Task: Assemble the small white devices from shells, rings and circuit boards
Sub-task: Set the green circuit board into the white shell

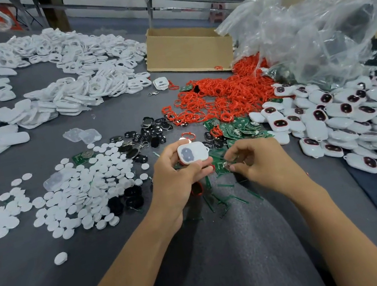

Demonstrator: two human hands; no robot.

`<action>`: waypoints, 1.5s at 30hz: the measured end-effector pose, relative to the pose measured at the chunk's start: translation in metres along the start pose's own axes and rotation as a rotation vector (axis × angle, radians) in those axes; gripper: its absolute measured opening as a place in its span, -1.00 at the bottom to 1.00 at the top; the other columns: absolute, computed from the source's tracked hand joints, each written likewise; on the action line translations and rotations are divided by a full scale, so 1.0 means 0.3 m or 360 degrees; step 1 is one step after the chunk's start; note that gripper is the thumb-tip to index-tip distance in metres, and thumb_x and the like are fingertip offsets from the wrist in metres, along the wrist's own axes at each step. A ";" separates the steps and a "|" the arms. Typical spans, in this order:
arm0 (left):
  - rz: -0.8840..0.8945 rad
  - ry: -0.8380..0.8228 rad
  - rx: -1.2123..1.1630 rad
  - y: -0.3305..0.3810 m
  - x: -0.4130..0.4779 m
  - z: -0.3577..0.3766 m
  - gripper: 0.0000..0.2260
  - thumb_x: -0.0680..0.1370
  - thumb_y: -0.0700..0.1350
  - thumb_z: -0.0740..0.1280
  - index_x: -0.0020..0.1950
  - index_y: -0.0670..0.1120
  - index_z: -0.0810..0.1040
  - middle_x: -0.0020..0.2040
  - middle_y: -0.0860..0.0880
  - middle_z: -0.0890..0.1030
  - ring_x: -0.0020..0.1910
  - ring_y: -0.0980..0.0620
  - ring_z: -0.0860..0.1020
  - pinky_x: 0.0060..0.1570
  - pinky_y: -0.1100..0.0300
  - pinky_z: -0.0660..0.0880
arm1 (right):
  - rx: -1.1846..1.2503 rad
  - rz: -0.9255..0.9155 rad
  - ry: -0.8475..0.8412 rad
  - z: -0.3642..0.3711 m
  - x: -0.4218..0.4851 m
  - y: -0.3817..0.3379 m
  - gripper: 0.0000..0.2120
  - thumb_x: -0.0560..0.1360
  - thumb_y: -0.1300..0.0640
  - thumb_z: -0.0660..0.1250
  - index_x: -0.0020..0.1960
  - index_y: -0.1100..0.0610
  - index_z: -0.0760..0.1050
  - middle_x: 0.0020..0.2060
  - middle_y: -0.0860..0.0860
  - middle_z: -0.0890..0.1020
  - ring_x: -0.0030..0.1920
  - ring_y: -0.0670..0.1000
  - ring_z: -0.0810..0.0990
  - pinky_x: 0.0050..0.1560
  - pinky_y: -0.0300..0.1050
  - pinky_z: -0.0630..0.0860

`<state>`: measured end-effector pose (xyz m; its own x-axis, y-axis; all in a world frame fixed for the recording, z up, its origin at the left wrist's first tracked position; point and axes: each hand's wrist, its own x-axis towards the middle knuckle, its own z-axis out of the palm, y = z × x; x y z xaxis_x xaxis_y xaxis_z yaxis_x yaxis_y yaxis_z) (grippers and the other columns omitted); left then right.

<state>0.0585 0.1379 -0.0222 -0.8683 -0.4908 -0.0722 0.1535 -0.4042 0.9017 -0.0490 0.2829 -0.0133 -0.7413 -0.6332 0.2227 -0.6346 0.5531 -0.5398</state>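
Note:
My left hand (178, 177) holds a small white shell (192, 152) with a grey inset, face up, at the table's middle. Just to its right, my right hand (259, 163) pinches a green circuit board (221, 166) between thumb and fingers. More green circuit boards (237, 127) lie in a heap just beyond my hands. A big pile of red rings (220, 98) spreads behind them. Empty white shells (64, 71) are heaped at the far left. Assembled white devices (344, 120) with dark red-rimmed windows cover the right side.
White round discs (75, 190) and black oval parts (152, 130) lie left of my hands. A cardboard box (187, 49) stands at the back, a crumpled clear plastic bag (312, 20) at the back right. Green offcut strips (222, 199) litter the grey table (204, 266) near me.

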 end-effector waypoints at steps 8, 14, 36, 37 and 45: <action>0.0003 -0.0054 0.0077 -0.005 -0.005 0.000 -0.64 0.51 -0.50 0.28 0.21 -0.16 0.49 0.15 -0.17 0.58 -0.11 -0.08 0.71 -0.14 0.19 0.64 | -0.0224 -0.0086 0.0033 0.009 0.007 0.011 -0.87 0.37 0.10 0.52 -0.11 0.11 0.67 -0.20 0.00 0.63 -0.25 -0.07 0.53 -0.25 -0.50 0.30; -0.0012 -0.0079 0.0067 -0.005 -0.006 0.002 -0.64 0.51 -0.51 0.26 0.20 -0.15 0.48 0.15 -0.17 0.57 -0.12 -0.07 0.71 -0.15 0.22 0.63 | -0.0250 -0.0176 0.0156 -0.006 0.000 0.002 -0.92 0.37 0.15 0.48 -0.19 0.14 0.62 -0.26 0.00 0.62 -0.23 0.00 0.56 -0.18 -0.24 0.41; -0.0066 -0.0257 0.0293 -0.009 -0.018 0.012 -0.62 0.49 -0.52 0.29 0.26 -0.23 0.49 0.15 -0.24 0.60 -0.05 -0.03 0.62 -0.13 0.18 0.65 | -0.0034 -0.0557 0.0263 0.003 -0.017 -0.109 -0.87 0.35 0.28 0.50 -0.11 0.23 0.63 -0.20 0.05 0.61 -0.21 -0.02 0.54 -0.10 -0.15 0.49; -0.0066 -0.0255 0.0292 -0.008 -0.019 0.012 -0.62 0.49 -0.52 0.29 0.26 -0.24 0.49 0.15 -0.24 0.60 -0.05 -0.03 0.62 -0.14 0.19 0.65 | -0.0034 -0.0552 0.0258 0.003 -0.016 -0.109 -0.87 0.35 0.28 0.50 -0.11 0.23 0.63 -0.20 0.05 0.61 -0.21 -0.01 0.54 -0.10 -0.14 0.49; -0.0070 -0.0233 0.0301 -0.006 -0.020 0.011 -0.62 0.49 -0.52 0.29 0.27 -0.25 0.48 0.16 -0.25 0.59 -0.01 -0.07 0.62 -0.14 0.19 0.65 | -0.0021 -0.0505 0.0230 0.007 -0.016 -0.113 -0.86 0.34 0.28 0.50 -0.11 0.24 0.63 -0.20 0.07 0.62 -0.23 0.01 0.56 -0.12 -0.16 0.52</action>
<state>0.0619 0.1442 -0.0218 -0.9334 -0.3533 -0.0631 0.0348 -0.2641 0.9639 -0.0235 0.2661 0.0022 -0.5294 -0.6919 0.4909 -0.8404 0.3488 -0.4148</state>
